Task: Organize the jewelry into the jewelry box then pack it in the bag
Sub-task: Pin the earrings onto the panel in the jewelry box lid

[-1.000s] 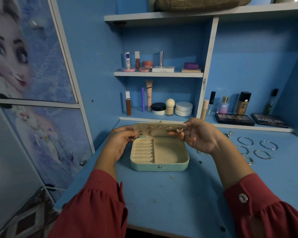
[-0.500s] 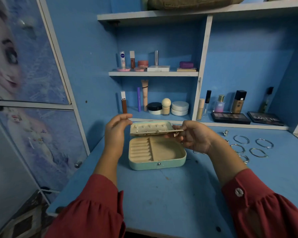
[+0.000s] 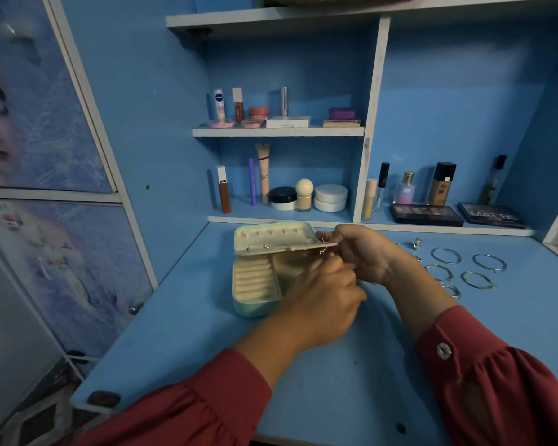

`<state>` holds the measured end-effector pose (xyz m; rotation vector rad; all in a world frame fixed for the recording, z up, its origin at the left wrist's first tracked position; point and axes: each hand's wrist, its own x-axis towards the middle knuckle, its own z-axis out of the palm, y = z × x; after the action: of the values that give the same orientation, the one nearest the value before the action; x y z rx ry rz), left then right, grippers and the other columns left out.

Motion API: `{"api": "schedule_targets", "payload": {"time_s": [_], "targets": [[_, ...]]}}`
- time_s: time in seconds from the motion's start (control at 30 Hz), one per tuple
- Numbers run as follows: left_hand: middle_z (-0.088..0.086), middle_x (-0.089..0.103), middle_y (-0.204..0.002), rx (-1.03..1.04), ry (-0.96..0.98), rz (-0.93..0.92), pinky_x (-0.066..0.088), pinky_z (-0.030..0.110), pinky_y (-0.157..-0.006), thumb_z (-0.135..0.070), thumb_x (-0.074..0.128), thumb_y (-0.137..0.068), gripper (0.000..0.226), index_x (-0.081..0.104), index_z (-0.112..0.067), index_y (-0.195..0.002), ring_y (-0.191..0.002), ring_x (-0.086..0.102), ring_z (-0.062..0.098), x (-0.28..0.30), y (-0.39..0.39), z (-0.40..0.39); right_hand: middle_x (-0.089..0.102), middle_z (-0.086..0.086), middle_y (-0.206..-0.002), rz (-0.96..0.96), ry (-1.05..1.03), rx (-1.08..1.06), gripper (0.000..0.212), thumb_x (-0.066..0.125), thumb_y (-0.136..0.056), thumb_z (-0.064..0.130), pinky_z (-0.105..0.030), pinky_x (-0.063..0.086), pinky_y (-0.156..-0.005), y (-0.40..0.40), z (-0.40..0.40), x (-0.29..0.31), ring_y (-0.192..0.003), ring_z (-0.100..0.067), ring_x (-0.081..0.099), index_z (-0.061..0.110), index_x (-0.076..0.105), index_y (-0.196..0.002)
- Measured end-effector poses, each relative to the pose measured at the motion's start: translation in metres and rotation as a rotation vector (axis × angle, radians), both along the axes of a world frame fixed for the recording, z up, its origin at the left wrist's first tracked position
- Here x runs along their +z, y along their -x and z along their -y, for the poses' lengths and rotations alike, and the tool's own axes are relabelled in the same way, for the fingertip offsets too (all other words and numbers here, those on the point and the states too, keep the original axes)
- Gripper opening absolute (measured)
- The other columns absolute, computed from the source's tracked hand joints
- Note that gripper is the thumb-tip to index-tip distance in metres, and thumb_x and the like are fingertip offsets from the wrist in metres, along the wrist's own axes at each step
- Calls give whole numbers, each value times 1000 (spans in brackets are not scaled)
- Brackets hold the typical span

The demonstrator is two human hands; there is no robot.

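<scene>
Your left hand has crossed from the lid's left end to its right end, and the earring flap has dropped from upright to nearly level. That hand now sits just below the flap's right corner, fingers curled together; whether they pinch a backing or stud is hidden from you. Your right hand grips the earring flap at that same corner, fingers curled round its edge, where a small earring hangs. Both hands meet there, so the coming move turns on that corner: the flap's long axis runs left to right, and the earring lies between your two hands. The jewelry box stands open near the worktop's back edge, its ring rolls free on the left. Bangles and a ring lie loose toward the back right corner, nearer your right hand, with nothing between. No bag shows.
</scene>
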<state>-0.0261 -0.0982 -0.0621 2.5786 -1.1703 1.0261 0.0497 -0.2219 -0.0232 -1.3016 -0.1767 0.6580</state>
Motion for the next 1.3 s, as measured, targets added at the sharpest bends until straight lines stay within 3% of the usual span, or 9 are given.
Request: {"api": "schedule_targets", "payload": {"time_s": [0.17,0.3,0.63,0.77,0.9,1.03,1.1,1.2,1.3], "targets": [[-1,57,-73,102,-105,8,45,33,-81,-17,77,-68,10,68,-21,-68,-93,54,23,-1,3,8,69,-17,-92,-4,-22,8,32,48,-65,13,-18,28,-44,2,0,3,-52,-10,46,13,49,-97],[-3,56,-73,157,-131,-12,38,33,-82,-16,80,-63,15,67,-22,-68,-88,55,22,0,4,13,70,-18,-94,-9,-33,42,39,54,-62,12,-24,29,-61,-1,1,-1,-57,-12,47,12,48,-100],[-3,58,-76,163,-126,37,39,34,-86,-18,77,-67,15,63,-20,-70,-84,53,20,-3,0,14,70,-19,-94,-15,-42,35,49,55,-60,12,-26,39,-71,-1,2,-1,-69,-16,49,10,48,-109],[-3,56,-74,152,-65,93,34,30,-76,-21,67,-77,6,63,-20,-73,-77,51,19,-1,1,12,70,-17,-88,-20,-63,37,29,44,-75,9,-27,48,-72,2,3,2,-67,-17,62,9,50,-103],[0,58,-70,93,82,132,42,34,-65,-17,53,-80,11,61,-15,-72,-73,53,22,6,2,7,59,-15,-99,-31,-19,-10,48,60,-57,13,-31,40,-79,-3,2,-2,-78,-21,55,10,54,-104],[6,61,-72,31,342,113,42,34,-70,-11,54,-80,11,61,-6,-74,-72,52,25,23,3,-2,53,1,-63,10,-17,-19,12,57,-64,13,-25,28,-54,1,0,3,-57,-11,43,13,66,-72],[6,62,-75,81,519,55,41,32,-70,-12,55,-80,10,62,-6,-77,-75,51,21,34,0,-10,52,2,-53,52,-7,-30,29,39,-77,6,-18,22,-42,2,3,4,-43,-7,42,14,61,-59],[1,64,-85,230,820,-170,47,32,-74,-10,62,-83,8,67,-11,-89,-79,53,14,53,-7,-26,55,-2,-66,30,-34,-19,25,44,-65,8,-14,24,-35,2,1,2,-49,-8,47,12,53,-88],[-8,63,-79,347,873,-474,52,30,-80,-6,65,-84,15,70,-16,-93,-80,61,13,72,-19,-41,57,-3,-69,33,-3,-7,35,47,-62,11,-15,25,-34,0,-1,0,-50,-8,48,11,51,-97]]}}
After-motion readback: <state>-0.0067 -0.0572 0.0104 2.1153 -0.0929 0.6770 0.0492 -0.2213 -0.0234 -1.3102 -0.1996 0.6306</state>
